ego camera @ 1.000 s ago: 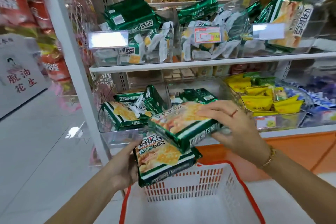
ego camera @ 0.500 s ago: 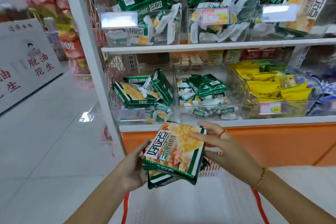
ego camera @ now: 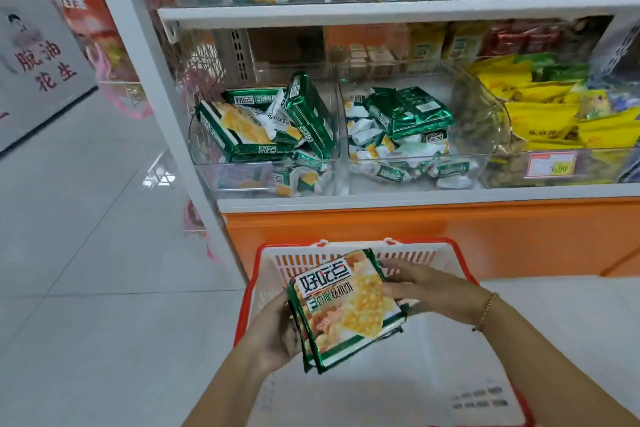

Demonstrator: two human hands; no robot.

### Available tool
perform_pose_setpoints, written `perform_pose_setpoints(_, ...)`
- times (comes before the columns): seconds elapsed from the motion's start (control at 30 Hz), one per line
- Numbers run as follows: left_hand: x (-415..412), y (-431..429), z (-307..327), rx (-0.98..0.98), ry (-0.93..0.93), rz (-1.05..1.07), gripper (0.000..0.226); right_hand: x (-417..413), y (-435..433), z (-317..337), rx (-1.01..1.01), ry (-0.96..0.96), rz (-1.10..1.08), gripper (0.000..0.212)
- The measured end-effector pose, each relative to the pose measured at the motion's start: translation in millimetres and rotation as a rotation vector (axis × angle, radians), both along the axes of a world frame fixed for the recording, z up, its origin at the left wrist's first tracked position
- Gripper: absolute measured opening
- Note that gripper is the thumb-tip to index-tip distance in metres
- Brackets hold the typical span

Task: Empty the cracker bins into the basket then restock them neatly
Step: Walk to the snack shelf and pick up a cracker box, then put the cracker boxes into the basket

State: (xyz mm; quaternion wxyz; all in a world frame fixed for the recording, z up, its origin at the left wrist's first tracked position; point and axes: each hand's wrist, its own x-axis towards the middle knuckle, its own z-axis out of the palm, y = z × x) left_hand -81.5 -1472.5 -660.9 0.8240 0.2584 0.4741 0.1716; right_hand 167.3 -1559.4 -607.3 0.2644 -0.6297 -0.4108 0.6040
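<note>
Two stacked green cracker packs (ego camera: 346,308) are held just above the open white basket with a red rim (ego camera: 301,262). My left hand (ego camera: 273,333) grips their left edge from below. My right hand (ego camera: 429,288) holds their right side, fingers laid on the top pack. On the lower shelf, the left clear bin (ego camera: 242,177) holds several green packs (ego camera: 256,128). The middle clear bin (ego camera: 464,114) holds a green pack (ego camera: 412,114) on top of small white sachets.
A third bin (ego camera: 554,166) at the right holds yellow packets behind a price tag. The upper shelf (ego camera: 381,12) carries more bins of green and white packs. An orange base panel (ego camera: 450,232) stands behind the basket. Pale floor tiles (ego camera: 86,253) spread to the left.
Both hands have carried the two packs down from bin height to just over the basket. The view has tilted down, so the basket's rim and inside now show.
</note>
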Motion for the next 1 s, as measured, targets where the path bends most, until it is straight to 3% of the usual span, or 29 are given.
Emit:
perform_pose_setpoints(0.1,7,5,-7,-0.017,-0.004,-0.077,0.057,-1,7,-29,-0.160,0.393,-0.029,0.063)
perform_pose_setpoints(0.17,8,11,-14,-0.015,0.042,-0.122,0.060,-8,8,-43,-0.198,0.516,-0.125,0.042)
perform_pose_setpoints(0.3,4,30,-17,0.037,0.203,-0.187,0.068,-15,14,-76,-0.225,0.739,-0.252,0.049)
perform_pose_setpoints(0.4,-4,44,-3,0.366,0.503,-0.129,0.041,-17,21,-113,-0.260,0.761,-0.397,0.071)
perform_pose_setpoints(0.5,-17,55,13,0.798,0.899,-0.015,0.038,-20,32,-157,-0.314,0.692,-0.443,0.057)
perform_pose_setpoints(0.63,-33,62,-9,0.700,1.130,-0.247,0.054,-36,50,-210,-0.381,0.571,-0.445,0.057)
perform_pose_setpoints(0.7,-35,59,-21,0.692,1.114,-0.312,0.037,-47,60,-234,-0.375,0.528,-0.446,0.069)
perform_pose_setpoints(0.77,-35,57,-26,0.761,1.117,-0.353,0.024,-58,69,-251,-0.363,0.515,-0.467,0.067)
perform_pose_setpoints(0.87,-38,58,-27,0.822,1.128,-0.363,0.030,-70,81,-266,-0.320,0.535,-0.477,0.056)
perform_pose_setpoints(1.0,-43,64,-23,0.768,1.099,-0.473,0.047,-73,92,-277,-0.297,0.613,-0.407,0.061)
